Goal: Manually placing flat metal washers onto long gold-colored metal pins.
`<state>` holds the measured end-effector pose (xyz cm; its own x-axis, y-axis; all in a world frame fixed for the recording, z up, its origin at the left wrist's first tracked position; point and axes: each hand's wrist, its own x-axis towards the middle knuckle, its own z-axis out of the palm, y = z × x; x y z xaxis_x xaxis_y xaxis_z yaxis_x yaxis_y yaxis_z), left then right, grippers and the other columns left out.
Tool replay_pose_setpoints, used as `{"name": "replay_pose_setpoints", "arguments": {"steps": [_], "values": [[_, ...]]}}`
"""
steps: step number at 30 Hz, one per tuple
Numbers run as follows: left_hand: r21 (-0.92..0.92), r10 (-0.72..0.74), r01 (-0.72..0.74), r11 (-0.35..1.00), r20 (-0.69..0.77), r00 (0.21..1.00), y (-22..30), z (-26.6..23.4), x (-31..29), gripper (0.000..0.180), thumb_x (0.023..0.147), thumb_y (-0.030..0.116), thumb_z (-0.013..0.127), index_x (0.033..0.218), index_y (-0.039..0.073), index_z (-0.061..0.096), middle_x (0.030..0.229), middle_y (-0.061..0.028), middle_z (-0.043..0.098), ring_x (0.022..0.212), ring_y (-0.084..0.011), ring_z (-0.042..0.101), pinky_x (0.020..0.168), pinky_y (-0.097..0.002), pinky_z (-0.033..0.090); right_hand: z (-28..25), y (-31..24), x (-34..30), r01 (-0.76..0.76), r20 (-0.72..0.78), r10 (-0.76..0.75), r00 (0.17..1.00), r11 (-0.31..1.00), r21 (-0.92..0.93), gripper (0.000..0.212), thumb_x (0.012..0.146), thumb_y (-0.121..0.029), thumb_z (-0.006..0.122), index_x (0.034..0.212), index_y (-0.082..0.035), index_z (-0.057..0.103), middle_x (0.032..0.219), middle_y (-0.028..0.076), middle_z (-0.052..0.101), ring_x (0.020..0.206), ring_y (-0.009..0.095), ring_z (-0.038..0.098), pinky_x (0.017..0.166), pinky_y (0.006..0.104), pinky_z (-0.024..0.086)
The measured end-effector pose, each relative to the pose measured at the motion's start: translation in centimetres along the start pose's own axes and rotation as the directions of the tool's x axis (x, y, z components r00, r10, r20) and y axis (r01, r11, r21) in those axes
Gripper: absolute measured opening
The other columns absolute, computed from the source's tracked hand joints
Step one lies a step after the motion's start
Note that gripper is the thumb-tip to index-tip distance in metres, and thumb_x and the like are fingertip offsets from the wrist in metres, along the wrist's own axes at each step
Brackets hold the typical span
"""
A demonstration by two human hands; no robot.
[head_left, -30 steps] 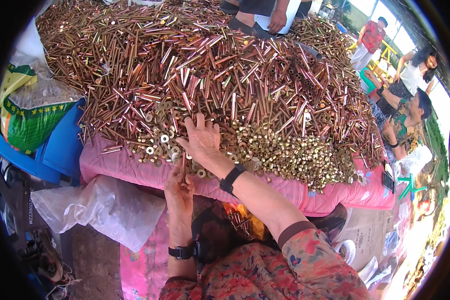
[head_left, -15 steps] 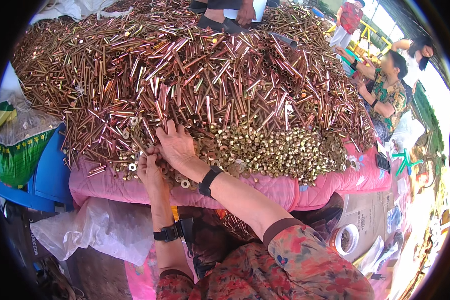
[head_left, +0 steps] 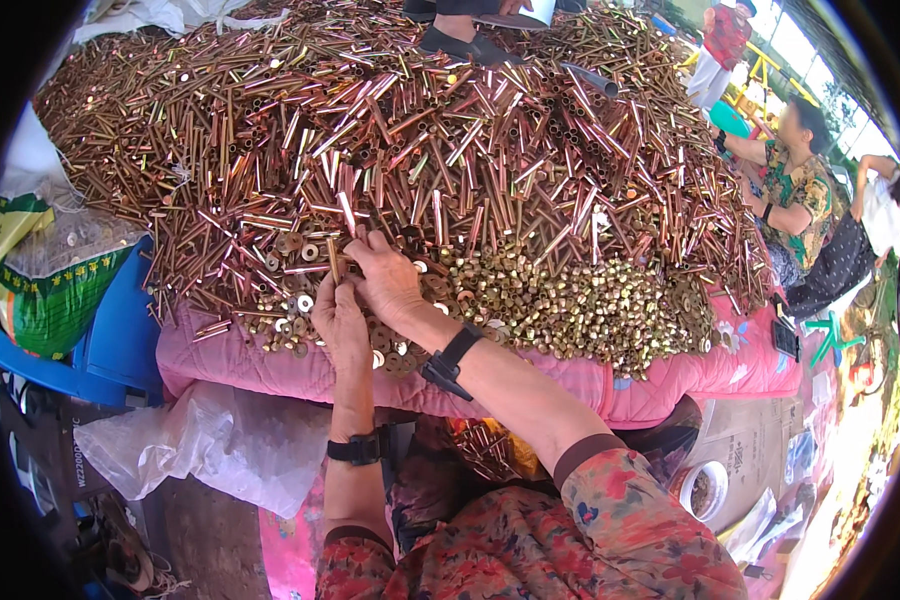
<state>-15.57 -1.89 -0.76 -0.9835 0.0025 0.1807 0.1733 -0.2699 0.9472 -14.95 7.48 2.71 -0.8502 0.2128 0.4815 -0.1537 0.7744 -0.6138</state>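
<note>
My left hand (head_left: 342, 325) pinches a slim coppery piece (head_left: 333, 258), best held steady; whether my right hand (head_left: 390, 284) grips, I can't tell.

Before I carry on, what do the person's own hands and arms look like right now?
The left hand and right hand are ungloved. Each wrist wears a black strap. The sleeves are red with a dark floral print, and end in plain brownish cuffs.
</note>
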Motion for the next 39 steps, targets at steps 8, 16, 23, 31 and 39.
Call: {"name": "replay_pose_setpoints", "arguments": {"steps": [8,16,23,31,39], "values": [[-0.146,0.047,-0.024,0.989,0.152,0.987,1.2,3.9,-2.7,0.031,0.091,0.013,0.051,0.117,-0.003,0.056,0.097,-0.0003,0.058,0.081,-0.0061,0.051,0.072,-0.0204,0.042,-4.3,1.4,-1.9,-0.020,-0.188,0.056,0.981,0.981,0.192,0.030,0.071,-0.009,0.070,0.100,-0.010,0.059,0.090,0.012,0.055,0.076,0.032,0.060,0.064,0.0392,0.050],[-0.101,0.130,-0.098,0.990,0.381,0.915,-0.6,8.6,-8.8,0.027,0.088,0.007,0.051,0.113,-0.001,0.060,0.113,-0.0037,0.056,0.095,-0.0088,0.052,0.084,-0.0220,0.041,-11.3,4.7,-8.6,-0.107,-0.365,0.121,0.923,0.993,0.059,0.025,0.075,-0.008,0.069,0.098,-0.009,0.062,0.084,0.012,0.059,0.073,0.032,0.062,0.062,0.0361,0.050],[-0.046,-0.109,0.147,0.988,0.462,0.880,-4.4,10.8,-12.4,0.029,0.085,0.005,0.049,0.111,-0.001,0.060,0.094,-0.0027,0.060,0.083,-0.0085,0.052,0.073,-0.0206,0.042,-12.8,7.3,-14.7,-0.239,-0.368,0.137,0.920,0.938,-0.250,0.033,0.076,-0.014,0.066,0.108,-0.011,0.058,0.097,0.012,0.055,0.079,0.033,0.059,0.064,0.0404,0.049],[0.063,-0.193,0.183,0.981,0.392,0.899,-4.1,9.1,-13.3,0.026,0.087,-0.001,0.046,0.110,-0.006,0.057,0.097,-0.0055,0.062,0.082,-0.0090,0.057,0.073,-0.0200,0.045,-13.5,5.0,-17.7,-0.150,-0.153,0.086,0.985,0.865,-0.479,0.051,0.075,-0.023,0.064,0.124,-0.014,0.051,0.125,0.012,0.044,0.106,0.032,0.049,0.081,0.0418,0.042],[0.037,-0.257,0.263,0.964,0.374,0.891,-3.3,8.6,-13.6,0.025,0.083,-0.003,0.047,0.105,-0.005,0.060,0.087,-0.0041,0.060,0.078,-0.0095,0.055,0.070,-0.0220,0.044,-14.8,5.8,-18.3,-0.050,-0.130,-0.001,0.991,0.922,-0.384,0.046,0.079,-0.023,0.064,0.123,-0.013,0.053,0.125,0.015,0.047,0.109,0.033,0.051,0.085,0.0426,0.042]]}}
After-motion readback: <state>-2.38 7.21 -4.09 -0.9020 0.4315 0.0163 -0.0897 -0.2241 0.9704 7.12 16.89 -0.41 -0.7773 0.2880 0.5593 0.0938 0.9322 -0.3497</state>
